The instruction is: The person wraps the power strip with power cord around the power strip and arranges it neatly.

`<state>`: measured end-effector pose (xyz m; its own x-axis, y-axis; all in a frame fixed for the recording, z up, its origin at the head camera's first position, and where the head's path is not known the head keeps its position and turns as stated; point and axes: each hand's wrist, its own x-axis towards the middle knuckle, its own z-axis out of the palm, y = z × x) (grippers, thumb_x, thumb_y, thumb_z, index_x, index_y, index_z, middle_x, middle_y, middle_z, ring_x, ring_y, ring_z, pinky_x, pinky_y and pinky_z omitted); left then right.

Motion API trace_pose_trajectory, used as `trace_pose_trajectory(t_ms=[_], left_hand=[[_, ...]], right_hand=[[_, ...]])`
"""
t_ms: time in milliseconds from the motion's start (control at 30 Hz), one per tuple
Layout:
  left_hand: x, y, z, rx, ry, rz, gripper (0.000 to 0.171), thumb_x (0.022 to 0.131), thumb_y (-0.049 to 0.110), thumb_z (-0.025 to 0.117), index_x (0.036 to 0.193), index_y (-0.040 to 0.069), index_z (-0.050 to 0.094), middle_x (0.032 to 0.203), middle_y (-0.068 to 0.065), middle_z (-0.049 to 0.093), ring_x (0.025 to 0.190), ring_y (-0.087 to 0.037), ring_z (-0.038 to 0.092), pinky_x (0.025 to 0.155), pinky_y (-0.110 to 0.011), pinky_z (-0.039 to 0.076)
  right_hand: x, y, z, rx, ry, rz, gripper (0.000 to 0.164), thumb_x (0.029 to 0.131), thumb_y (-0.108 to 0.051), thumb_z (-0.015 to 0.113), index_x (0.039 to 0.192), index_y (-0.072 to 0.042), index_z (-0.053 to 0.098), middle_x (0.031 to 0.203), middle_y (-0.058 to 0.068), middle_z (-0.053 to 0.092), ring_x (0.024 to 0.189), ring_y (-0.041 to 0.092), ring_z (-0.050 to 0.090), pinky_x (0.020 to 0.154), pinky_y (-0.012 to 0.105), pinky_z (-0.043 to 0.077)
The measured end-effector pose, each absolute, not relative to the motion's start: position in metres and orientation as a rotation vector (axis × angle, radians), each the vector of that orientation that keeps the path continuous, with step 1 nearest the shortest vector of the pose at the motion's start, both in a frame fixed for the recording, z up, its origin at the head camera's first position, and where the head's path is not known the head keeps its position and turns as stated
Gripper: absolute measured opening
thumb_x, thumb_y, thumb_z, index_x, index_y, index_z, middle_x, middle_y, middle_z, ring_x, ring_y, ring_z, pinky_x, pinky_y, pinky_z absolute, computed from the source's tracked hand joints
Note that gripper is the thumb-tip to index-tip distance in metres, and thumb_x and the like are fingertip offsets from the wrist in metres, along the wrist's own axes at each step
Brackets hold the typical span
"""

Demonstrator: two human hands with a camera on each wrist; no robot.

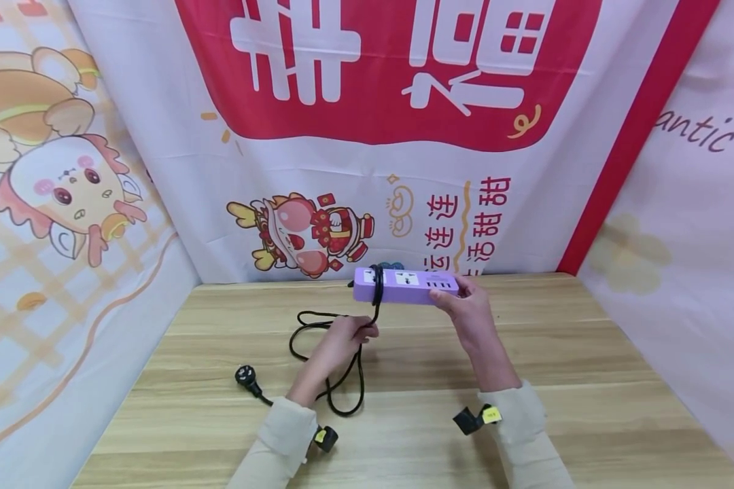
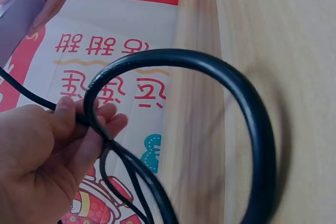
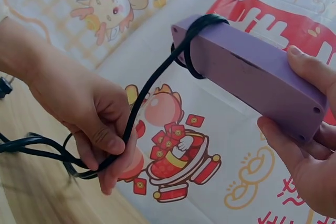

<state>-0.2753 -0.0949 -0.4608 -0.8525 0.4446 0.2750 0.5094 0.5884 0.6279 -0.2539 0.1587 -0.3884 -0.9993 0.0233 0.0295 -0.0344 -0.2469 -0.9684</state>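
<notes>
Right hand (image 1: pixel 469 314) grips power strip (image 1: pixel 400 293) near table's far edge (image 1: pixel 538 279) — likely steadying it; left hand (image 1: pixel 345 333) pinches cord (image 2: pixel 257 114), apparently for tension.

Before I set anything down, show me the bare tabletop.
Free: wooden table between the right sleeve and the right wall, also left of the plug. Crowded: around the left grip, where black cord loops.

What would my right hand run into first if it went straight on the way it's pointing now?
With the purple power strip in its grip, your right hand would probably meet the printed cloth ahead, though the gap is hard to judge.
</notes>
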Motion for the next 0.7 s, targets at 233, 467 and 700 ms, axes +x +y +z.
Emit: trace_pose_trajectory(t_ms=[233, 467, 700], left_hand=[[-0.279, -0.1, -0.463, -0.731, -2.571, -1.139, 0.015, 0.095, -0.002, 0.06, 0.092, 0.003, 0.073, 0.089, -0.011, 0.077, 0.08, -0.022, 0.075, 0.068, -0.021, 0.059], [-0.285, -0.105, -0.459, -0.625, -2.431, -0.922, 0.008, 0.081, -0.007, 0.068, 0.077, -0.001, 0.071, 0.071, -0.014, 0.072, 0.064, -0.026, 0.068, 0.058, -0.034, 0.055], [-0.289, -0.11, -0.455, -0.53, -2.441, -1.006, 0.013, 0.081, -0.005, 0.071, 0.088, 0.005, 0.075, 0.085, -0.011, 0.076, 0.08, -0.028, 0.072, 0.076, -0.044, 0.058]], right_hand=[[-0.252, 0.16, -0.389, 0.201, -1.934, 2.452, 0.069, 0.08, 0.008, 0.07, 0.144, 0.007, 0.044, 0.116, 0.002, 0.062, 0.102, 0.012, 0.064, 0.092, 0.022, 0.055], [-0.257, 0.166, -0.396, 0.316, -2.115, 2.336, 0.066, 0.079, 0.002, 0.076, 0.139, 0.005, 0.051, 0.114, 0.002, 0.063, 0.104, 0.013, 0.063, 0.089, 0.022, 0.055], [-0.264, 0.17, -0.408, 0.576, -2.326, 2.127, 0.062, 0.075, -0.005, 0.084, 0.132, 0.003, 0.059, 0.113, 0.006, 0.068, 0.098, 0.017, 0.065, 0.082, 0.025, 0.057]])
